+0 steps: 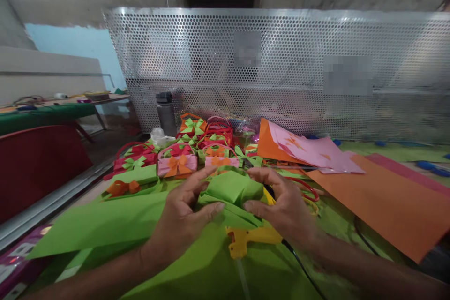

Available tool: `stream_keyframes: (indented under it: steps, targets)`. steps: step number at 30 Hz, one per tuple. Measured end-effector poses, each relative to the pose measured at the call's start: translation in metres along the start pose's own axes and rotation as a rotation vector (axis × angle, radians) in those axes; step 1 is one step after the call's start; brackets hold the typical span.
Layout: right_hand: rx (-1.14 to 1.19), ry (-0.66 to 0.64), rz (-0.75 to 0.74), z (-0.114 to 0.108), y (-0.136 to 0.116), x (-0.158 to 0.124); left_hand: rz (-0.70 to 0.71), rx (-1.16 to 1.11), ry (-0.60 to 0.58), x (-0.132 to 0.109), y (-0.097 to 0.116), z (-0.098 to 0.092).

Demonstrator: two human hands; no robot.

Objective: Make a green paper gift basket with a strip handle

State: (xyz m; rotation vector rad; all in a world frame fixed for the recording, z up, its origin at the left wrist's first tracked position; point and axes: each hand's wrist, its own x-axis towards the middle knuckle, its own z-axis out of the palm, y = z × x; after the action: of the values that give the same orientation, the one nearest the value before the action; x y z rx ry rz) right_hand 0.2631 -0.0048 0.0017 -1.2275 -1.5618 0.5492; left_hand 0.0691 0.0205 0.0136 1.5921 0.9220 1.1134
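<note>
Between my two hands is a folded piece of light green felt point(232, 190), shaped like a small bag body. My left hand point(188, 211) grips its left side, thumb on the near face and fingers behind. On the right side my right hand point(277, 201) presses it the same way, with the thumb at the near fold. Just below lies a yellow glue gun point(251, 236), a clear glue stick showing at its back end and a black cord running off to the right. The far fingertips of both hands are partly hidden by the felt.
Small felt bags with bows point(177, 164) stand in rows behind the felt. A grey bottle point(166, 115) is at the back left. Green sheets point(105, 220) lie at left, orange point(383, 201) and pink sheets point(312, 147) at right. A perforated metal panel point(288, 75) closes off the back.
</note>
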Motion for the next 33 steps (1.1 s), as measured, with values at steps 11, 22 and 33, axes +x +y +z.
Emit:
stream_keyframes:
  steps: [11, 22, 33]
  targets:
    - [-0.12, -0.053, -0.094, -0.003, -0.016, 0.001, 0.25, 0.208, -0.048, -0.007, 0.002, 0.005]
    - [-0.293, -0.059, -0.363, -0.004, -0.017, -0.004, 0.182, 0.209, 0.063, -0.005, 0.007, 0.007]
    - [-0.506, 0.023, -0.482, -0.002, -0.014, -0.01, -0.012, -0.035, 0.106, 0.001, 0.009, 0.004]
